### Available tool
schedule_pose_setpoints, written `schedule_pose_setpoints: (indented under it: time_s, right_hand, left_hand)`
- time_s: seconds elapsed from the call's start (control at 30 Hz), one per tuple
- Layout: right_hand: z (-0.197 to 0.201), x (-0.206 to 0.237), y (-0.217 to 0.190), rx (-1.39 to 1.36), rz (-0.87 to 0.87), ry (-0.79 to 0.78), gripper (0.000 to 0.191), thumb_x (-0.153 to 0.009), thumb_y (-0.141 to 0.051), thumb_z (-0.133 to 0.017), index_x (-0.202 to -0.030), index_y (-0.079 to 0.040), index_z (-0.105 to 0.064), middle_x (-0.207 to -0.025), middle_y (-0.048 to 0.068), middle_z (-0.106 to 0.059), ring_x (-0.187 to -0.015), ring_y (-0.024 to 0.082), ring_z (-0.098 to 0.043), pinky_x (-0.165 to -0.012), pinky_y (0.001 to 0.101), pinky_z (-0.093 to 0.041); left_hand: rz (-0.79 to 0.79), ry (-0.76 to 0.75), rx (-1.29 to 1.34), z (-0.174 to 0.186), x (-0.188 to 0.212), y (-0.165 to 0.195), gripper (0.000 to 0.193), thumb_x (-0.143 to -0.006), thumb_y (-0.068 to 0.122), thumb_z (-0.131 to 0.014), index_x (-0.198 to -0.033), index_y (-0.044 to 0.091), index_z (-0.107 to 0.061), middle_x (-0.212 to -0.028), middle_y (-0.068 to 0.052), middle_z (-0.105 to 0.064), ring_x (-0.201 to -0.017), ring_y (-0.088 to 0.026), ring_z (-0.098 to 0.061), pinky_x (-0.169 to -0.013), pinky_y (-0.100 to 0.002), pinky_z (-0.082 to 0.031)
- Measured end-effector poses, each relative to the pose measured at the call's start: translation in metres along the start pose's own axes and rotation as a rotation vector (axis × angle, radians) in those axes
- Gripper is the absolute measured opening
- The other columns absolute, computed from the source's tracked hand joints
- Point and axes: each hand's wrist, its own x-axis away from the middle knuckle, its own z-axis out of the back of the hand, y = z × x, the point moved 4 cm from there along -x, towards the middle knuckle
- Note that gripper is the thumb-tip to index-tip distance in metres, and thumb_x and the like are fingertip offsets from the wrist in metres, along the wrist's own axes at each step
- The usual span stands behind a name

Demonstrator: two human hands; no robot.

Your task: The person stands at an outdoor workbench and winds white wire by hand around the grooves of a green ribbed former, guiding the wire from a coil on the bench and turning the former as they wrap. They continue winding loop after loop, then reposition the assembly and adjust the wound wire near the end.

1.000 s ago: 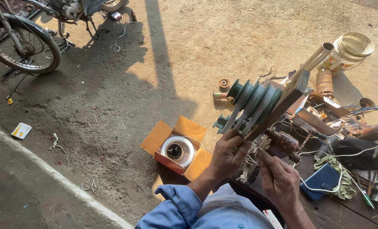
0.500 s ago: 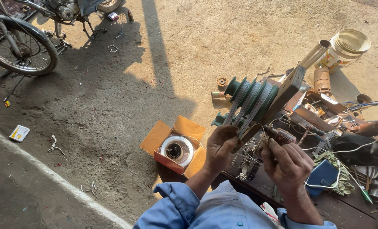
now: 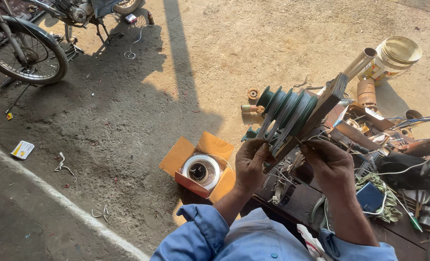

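Head view: left hand (image 3: pixel 250 162) pinched thin wire at the green stepped winding former (image 3: pixel 287 113) on the cluttered dark desk (image 3: pixel 302 205); right hand (image 3: pixel 328 164) fingers closed beside it. Open orange cardboard box (image 3: pixel 200 166) with white wire spool sat on the ground.

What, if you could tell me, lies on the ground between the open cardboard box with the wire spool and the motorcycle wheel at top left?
In the head view, only bare dirt, mostly in shadow, separates the cardboard box from the motorcycle wheel.
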Motion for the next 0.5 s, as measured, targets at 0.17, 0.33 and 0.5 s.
schedule_pose_setpoints:
  time_s: [0.17,0.33,0.5]
  right_hand:
    - [-0.001,-0.008,0.013,-0.046,-0.135,-0.117,0.020,-0.093,-0.008,-0.073,-0.111,-0.002,-0.078,-0.090,0.005,-0.077,-0.077,0.008,-0.064,-0.064,0.0209,-0.050]
    - [-0.009,-0.009,0.019,-0.217,-0.120,-0.142,0.020,-0.094,-0.006,-0.073,-0.112,0.001,-0.076,-0.092,0.006,-0.073,-0.078,0.008,-0.062,-0.064,0.0213,-0.049]
    - [-0.012,-0.001,0.016,-0.190,-0.279,-0.105,0.020,-0.096,-0.007,-0.072,-0.114,0.001,-0.078,-0.084,0.011,-0.071,-0.066,0.014,-0.058,-0.055,0.0256,-0.046]
  left_hand:
    - [0.012,0.003,0.045,-0.003,-0.005,-0.002,0.017,-0.107,0.017,-0.061,-0.112,0.001,-0.059,-0.094,-0.009,-0.070,-0.078,-0.014,-0.071,-0.068,-0.028,-0.061]
    - [0.071,0.008,0.074,-0.008,-0.003,0.002,0.020,-0.102,0.015,-0.069,-0.115,0.000,-0.066,-0.099,-0.009,-0.072,-0.081,-0.012,-0.070,-0.070,-0.026,-0.060]
    - [-0.105,0.007,-0.170,-0.020,-0.002,0.022,0.025,-0.098,0.012,-0.074,-0.119,-0.001,-0.069,-0.100,-0.010,-0.075,-0.084,-0.012,-0.072,-0.071,-0.026,-0.061]
